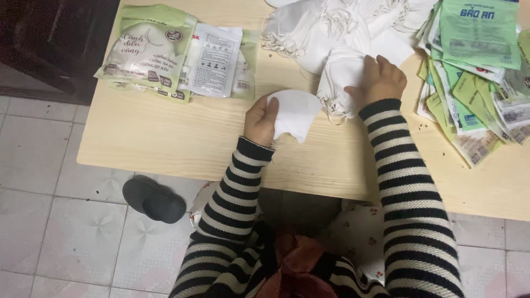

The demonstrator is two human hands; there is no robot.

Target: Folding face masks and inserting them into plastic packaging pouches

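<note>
Presently my left hand [260,118] grips a single white face mask [295,113] by its left edge, fingers closed on it, holding it just above the pale wooden worktop [165,138] near the front edge. My right hand [380,80] lies palm down on a stack of white masks [338,83], fingers spread and pressing on its top; it pinches nothing that I can see. The held mask sits just beside this stack, and whether they touch I cannot tell.

Behind the stack, a loose heap of white masks [320,25] with tangled ear loops covers the far middle of the worktop. To the right, a fanned pile of green and white flat packets [475,72] overlaps toward the corner. At the far left lie filled green-and-white packets [149,49], and against them a clear printed packet [212,60].

Both my sleeves are black-and-white striped. On the tiled floor [44,221] below the worktop's left part rests a dark slipper [153,200].
</note>
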